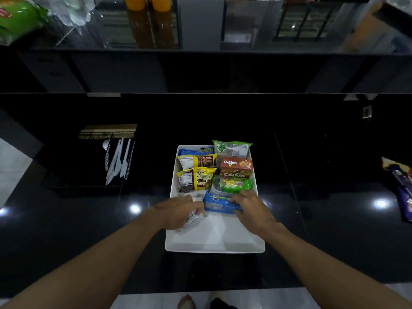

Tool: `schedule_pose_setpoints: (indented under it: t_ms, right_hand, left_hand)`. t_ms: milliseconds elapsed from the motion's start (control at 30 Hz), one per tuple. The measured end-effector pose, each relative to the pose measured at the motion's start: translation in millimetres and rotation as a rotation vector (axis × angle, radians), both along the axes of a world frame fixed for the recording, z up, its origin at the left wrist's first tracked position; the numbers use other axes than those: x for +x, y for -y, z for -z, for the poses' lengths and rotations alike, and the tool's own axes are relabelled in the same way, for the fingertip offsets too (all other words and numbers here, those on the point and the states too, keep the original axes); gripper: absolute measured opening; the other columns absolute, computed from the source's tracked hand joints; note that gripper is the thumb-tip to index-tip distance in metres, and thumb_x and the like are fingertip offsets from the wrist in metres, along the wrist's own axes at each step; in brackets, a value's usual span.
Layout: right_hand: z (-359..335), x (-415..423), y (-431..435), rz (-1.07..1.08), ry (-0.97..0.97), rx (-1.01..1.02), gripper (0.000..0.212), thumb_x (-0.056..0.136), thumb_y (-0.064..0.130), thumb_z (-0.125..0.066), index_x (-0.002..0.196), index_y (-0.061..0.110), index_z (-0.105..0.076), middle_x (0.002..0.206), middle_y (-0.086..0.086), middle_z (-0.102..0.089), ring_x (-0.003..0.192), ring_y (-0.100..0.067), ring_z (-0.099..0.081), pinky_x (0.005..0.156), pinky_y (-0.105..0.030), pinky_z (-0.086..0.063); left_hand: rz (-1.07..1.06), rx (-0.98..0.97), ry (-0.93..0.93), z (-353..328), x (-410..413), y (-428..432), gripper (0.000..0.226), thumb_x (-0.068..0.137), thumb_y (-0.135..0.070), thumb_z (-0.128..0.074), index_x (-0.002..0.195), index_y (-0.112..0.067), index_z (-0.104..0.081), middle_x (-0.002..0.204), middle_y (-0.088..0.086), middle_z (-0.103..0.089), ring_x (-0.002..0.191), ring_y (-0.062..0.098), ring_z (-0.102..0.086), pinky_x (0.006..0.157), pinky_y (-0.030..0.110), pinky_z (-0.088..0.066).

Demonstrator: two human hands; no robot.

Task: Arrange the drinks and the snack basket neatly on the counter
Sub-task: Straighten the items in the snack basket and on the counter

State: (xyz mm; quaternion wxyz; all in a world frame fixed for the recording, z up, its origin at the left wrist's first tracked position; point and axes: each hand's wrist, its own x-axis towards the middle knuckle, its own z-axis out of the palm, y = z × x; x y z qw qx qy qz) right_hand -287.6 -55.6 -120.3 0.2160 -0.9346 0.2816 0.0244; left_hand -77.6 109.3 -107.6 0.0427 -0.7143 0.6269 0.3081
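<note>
Centre frame, the white rectangular plastic snack basket (214, 249) is being half filled: a flat blue biscuit packet (219, 206) is being gripped by the right hand (252, 208), a small pale wrapper (192, 219) by the left hand (178, 210). Orange drink bottles (134, 2), top centre, are seemingly not yet being arranged.

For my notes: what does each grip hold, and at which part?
Left grip holds a small pale packet, spot hidden; right grip pinches the blue packet at its right end.

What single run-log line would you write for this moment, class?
snack basket: on black counter, near end bare | left hand: holds small white packet | right hand: grips blue packet
</note>
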Motion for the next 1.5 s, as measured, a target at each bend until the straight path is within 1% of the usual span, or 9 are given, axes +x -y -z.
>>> schedule_pose_setpoints:
  t_ms: [133, 233, 300, 467, 633, 833, 933, 1100, 1500]
  right_hand:
    - [0, 0, 0, -0.001, 0.004, -0.001, 0.033, 0.095, 0.015, -0.063, 0.127, 0.019, -0.064, 0.126, -0.001, -0.056, 0.123, -0.020, -0.047, 0.099, -0.032, -0.045]
    - [0, 0, 0, -0.004, 0.005, -0.002, 0.033, 0.095, 0.015, -0.062, 0.128, 0.018, -0.064, 0.126, -0.002, -0.056, 0.124, -0.020, -0.047, 0.100, -0.032, -0.044]
    - [0, 0, 1, -0.006, 0.009, 0.001, 0.034, 0.096, 0.015, -0.062, 0.129, 0.018, -0.065, 0.127, -0.002, -0.056, 0.124, -0.020, -0.047, 0.100, -0.031, -0.043]
    - [1, -2, 3, -0.018, 0.020, 0.005, 0.033, 0.096, 0.015, -0.063, 0.129, 0.019, -0.066, 0.126, -0.001, -0.057, 0.123, -0.019, -0.048, 0.100, -0.029, -0.043]
    - [2, -4, 4, -0.040, 0.040, 0.019, 0.033, 0.096, 0.015, -0.062, 0.128, 0.018, -0.069, 0.122, 0.000, -0.059, 0.119, -0.017, -0.049, 0.099, -0.028, -0.043]
    - [4, -5, 1, -0.020, 0.077, 0.025, 0.036, 0.097, 0.016, -0.061, 0.133, 0.017, -0.064, 0.123, 0.001, -0.051, 0.120, -0.015, -0.044, 0.102, -0.030, -0.045]
    - [3, -4, 1, -0.030, 0.073, 0.017, 0.040, 0.096, 0.023, -0.064, 0.136, 0.018, -0.061, 0.123, 0.002, -0.049, 0.120, -0.015, -0.043, 0.102, -0.030, -0.046]
    - [3, -1, 0, 0.008, 0.056, -0.007, 0.036, 0.099, 0.026, -0.061, 0.135, 0.021, -0.064, 0.122, 0.000, -0.055, 0.121, -0.017, -0.046, 0.098, -0.032, -0.048]
    - [1, 0, 1, 0.011, 0.054, -0.009, 0.034, 0.096, 0.027, -0.065, 0.129, 0.020, -0.067, 0.126, 0.002, -0.057, 0.123, -0.015, -0.046, 0.100, -0.028, -0.044]
  left_hand:
    - [0.030, 0.023, -0.018, -5, -1, 0, 0.021, 0.083, -0.026, -0.052, 0.093, -0.040, -0.040, 0.099, -0.011, -0.038, 0.077, 0.012, -0.046, 0.053, 0.028, -0.026]
    - [0.022, -0.031, 0.044, -6, -1, 0, 0.023, 0.085, -0.039, -0.058, 0.098, -0.036, -0.040, 0.099, -0.014, -0.036, 0.080, 0.009, -0.041, 0.053, 0.025, -0.024]
    - [-0.001, -0.114, 0.075, -7, -1, 1, 0.019, 0.091, -0.030, -0.054, 0.100, -0.034, -0.038, 0.102, -0.013, -0.038, 0.080, 0.010, -0.043, 0.054, 0.025, -0.026]
    - [-0.168, -0.296, 0.176, -6, 3, 6, 0.048, 0.087, -0.002, -0.056, 0.118, -0.027, -0.031, 0.111, 0.002, -0.061, 0.079, 0.022, -0.057, 0.058, 0.030, -0.037]
    - [-0.154, -0.396, 0.344, 1, 4, 13, 0.053, 0.081, 0.002, -0.062, 0.122, -0.019, -0.038, 0.103, 0.009, -0.066, 0.089, 0.028, -0.059, 0.068, 0.031, -0.036]
    - [-0.019, -0.442, 0.404, 18, 7, 18, 0.058, 0.086, -0.003, -0.063, 0.140, -0.014, -0.049, 0.132, 0.006, -0.055, 0.120, 0.025, -0.050, 0.101, 0.036, -0.042]
    - [-0.037, -0.421, 0.389, 19, 7, 19, 0.066, 0.086, -0.006, -0.065, 0.147, -0.013, -0.042, 0.134, 0.006, -0.051, 0.120, 0.024, -0.049, 0.099, 0.035, -0.045]
    - [-0.137, -0.438, 0.311, 15, 7, 17, 0.066, 0.079, 0.002, -0.070, 0.139, -0.015, -0.048, 0.127, 0.004, -0.056, 0.112, 0.023, -0.054, 0.084, 0.033, -0.052]
    - [-0.112, -0.357, 0.360, 12, 3, 17, 0.066, 0.088, -0.007, -0.066, 0.148, -0.016, -0.040, 0.133, 0.005, -0.054, 0.118, 0.023, -0.050, 0.098, 0.034, -0.046]
